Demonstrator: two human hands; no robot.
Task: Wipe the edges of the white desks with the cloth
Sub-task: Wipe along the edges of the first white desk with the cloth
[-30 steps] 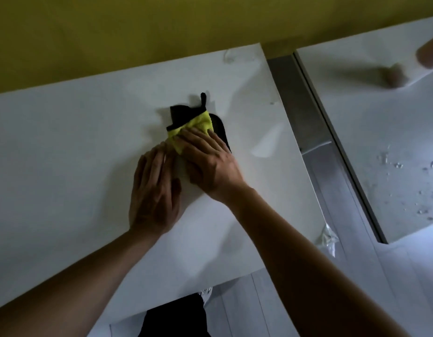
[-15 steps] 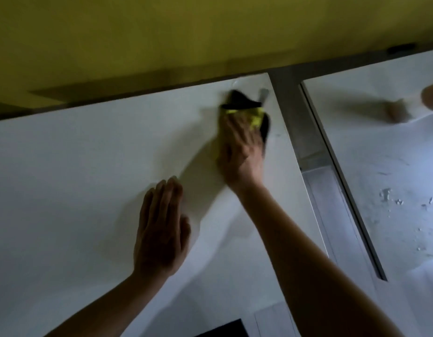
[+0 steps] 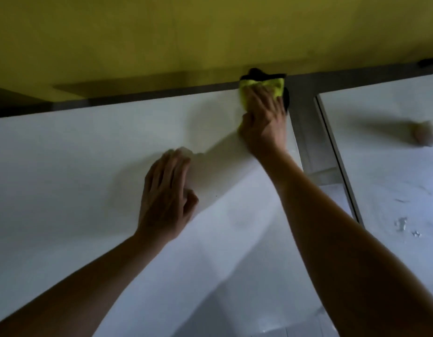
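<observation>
Your right hand (image 3: 263, 117) lies on top of the cloth (image 3: 264, 86) at the far right corner of the white desk (image 3: 89, 171), pressing it against the surface. The fingers bend over the cloth, but the blur does not let you tell whether they clamp it or only push it flat. The cloth is yellow with a black part; it sticks out past your fingertips toward the yellow wall (image 3: 186, 32), and a black fold shows along the outer side of that hand, right at the desk's side edge. A sliver of yellow also peeks out near the heel of your thumb.

Your left hand (image 3: 165, 195) rests flat on the desk, fingers straight and close together, thumb tucked alongside, holding nothing. It sits nearer to you than the right hand and off to its inner side, well apart from the cloth.

Beyond your right hand, across a grey gap (image 3: 307, 132), the second white desk (image 3: 380, 178) begins; its top carries scattered white flecks (image 3: 402, 223), and a blurred pale object (image 3: 423, 135) lies on it farther out.
</observation>
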